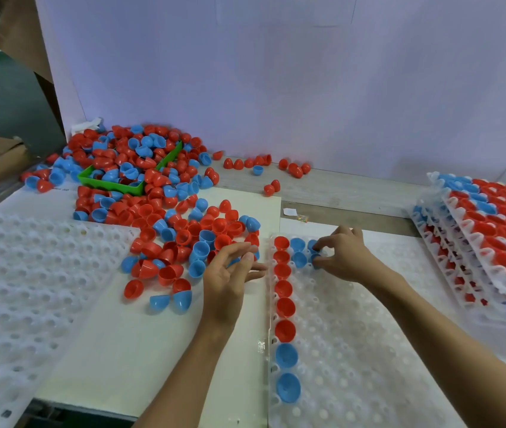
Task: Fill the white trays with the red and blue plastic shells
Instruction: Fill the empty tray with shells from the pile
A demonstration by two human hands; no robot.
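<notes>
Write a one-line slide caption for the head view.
Right hand seats a blue shell in the white tray while the left hand hovers by the loose shell pile.

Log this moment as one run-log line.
right hand: seating blue shell in white tray | left hand: open, beside shell pile
</notes>
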